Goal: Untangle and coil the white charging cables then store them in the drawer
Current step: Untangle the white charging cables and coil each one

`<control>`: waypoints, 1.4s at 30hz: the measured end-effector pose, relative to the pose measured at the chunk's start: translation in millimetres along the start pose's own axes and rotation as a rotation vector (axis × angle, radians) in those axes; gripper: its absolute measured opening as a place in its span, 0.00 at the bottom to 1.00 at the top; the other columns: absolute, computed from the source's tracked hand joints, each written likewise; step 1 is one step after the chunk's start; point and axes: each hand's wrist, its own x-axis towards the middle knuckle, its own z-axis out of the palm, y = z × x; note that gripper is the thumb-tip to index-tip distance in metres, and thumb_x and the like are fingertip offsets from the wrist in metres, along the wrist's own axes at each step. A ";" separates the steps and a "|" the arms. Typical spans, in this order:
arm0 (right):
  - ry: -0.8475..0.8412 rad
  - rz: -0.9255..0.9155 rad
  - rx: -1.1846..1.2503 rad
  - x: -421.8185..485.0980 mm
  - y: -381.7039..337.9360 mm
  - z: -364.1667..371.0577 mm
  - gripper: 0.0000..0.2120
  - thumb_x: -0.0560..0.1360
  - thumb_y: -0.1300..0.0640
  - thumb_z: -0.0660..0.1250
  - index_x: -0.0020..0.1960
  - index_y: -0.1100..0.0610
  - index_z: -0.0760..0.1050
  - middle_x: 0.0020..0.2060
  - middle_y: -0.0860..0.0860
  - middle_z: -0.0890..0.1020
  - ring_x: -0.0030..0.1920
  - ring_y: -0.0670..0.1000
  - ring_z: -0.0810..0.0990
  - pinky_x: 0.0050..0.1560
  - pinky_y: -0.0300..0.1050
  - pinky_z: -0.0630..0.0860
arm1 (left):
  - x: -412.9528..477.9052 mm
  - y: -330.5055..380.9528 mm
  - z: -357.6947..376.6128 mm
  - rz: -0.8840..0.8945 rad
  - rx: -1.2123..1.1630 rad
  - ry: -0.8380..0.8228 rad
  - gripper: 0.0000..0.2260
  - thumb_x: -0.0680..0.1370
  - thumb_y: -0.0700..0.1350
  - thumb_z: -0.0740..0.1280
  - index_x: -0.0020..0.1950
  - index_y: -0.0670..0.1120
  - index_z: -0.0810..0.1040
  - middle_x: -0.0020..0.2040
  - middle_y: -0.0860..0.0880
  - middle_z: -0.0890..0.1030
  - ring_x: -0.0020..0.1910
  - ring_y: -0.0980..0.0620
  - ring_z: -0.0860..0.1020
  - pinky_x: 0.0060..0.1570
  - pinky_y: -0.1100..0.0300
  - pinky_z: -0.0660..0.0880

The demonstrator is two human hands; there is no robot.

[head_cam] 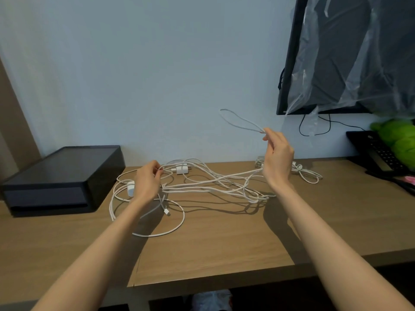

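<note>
A tangle of white charging cables (pixel 215 185) sprawls across the middle of the wooden table (pixel 224 232), with two white plug adapters (pixel 182 169) among the strands. My right hand (pixel 278 157) is raised above the table and pinches a cable, and a thin loop (pixel 240 120) sticks up to the left of its fingertips. My left hand (pixel 147 181) is lower at the left end of the tangle, its fingers curled round some strands. A black drawer unit (pixel 60 178) sits at the table's left, its drawer shut.
A small separate bundle of white cable (pixel 307 173) lies at the back right. A wall screen wrapped in clear plastic (pixel 350 55) hangs at the upper right. A black telephone (pixel 381 153) and something green (pixel 395 138) sit at the right edge.
</note>
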 end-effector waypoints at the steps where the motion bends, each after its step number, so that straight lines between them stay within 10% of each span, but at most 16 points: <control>1: -0.020 -0.022 -0.022 -0.5 -0.9 -0.3 0.19 0.78 0.71 0.55 0.63 0.59 0.77 0.49 0.55 0.80 0.51 0.55 0.75 0.47 0.41 0.65 | 0.1 -1.0 0.7 -0.006 0.001 -0.004 0.04 0.79 0.40 0.64 0.50 0.40 0.76 0.43 0.45 0.77 0.41 0.48 0.75 0.42 0.58 0.71; 10: -0.509 0.027 -0.108 -20.3 -5.2 13.3 0.10 0.80 0.62 0.59 0.57 0.59 0.77 0.46 0.54 0.81 0.44 0.53 0.76 0.41 0.43 0.66 | 0.8 -7.5 -0.8 -0.277 -0.399 -0.146 0.06 0.79 0.40 0.64 0.53 0.39 0.76 0.38 0.44 0.78 0.33 0.50 0.78 0.28 0.65 0.76; 23: -1.132 0.260 0.037 -58.9 -50.6 39.0 0.13 0.79 0.55 0.61 0.45 0.56 0.84 0.23 0.47 0.69 0.19 0.42 0.62 0.21 0.34 0.58 | -25.3 -10.5 13.1 -0.479 -0.779 -0.154 0.05 0.81 0.43 0.60 0.50 0.42 0.72 0.38 0.45 0.76 0.36 0.52 0.76 0.37 0.59 0.76; 34: -1.139 0.621 0.226 -90.5 -54.0 74.8 0.08 0.73 0.55 0.71 0.50 0.56 0.84 0.18 0.42 0.70 0.20 0.43 0.62 0.21 0.34 0.57 | -22.5 -2.9 14.2 -0.612 -1.360 -0.168 0.04 0.80 0.39 0.60 0.51 0.43 0.74 0.39 0.48 0.75 0.37 0.55 0.73 0.43 0.64 0.72; 42: -1.226 0.598 0.180 -91.3 -59.0 93.4 0.04 0.71 0.57 0.72 0.46 0.54 0.84 0.41 0.48 0.83 0.45 0.48 0.79 0.43 0.38 0.75 | -14.9 -4.6 21.6 -0.610 -1.382 -0.176 0.04 0.80 0.40 0.61 0.50 0.42 0.75 0.37 0.48 0.75 0.34 0.56 0.72 0.33 0.69 0.74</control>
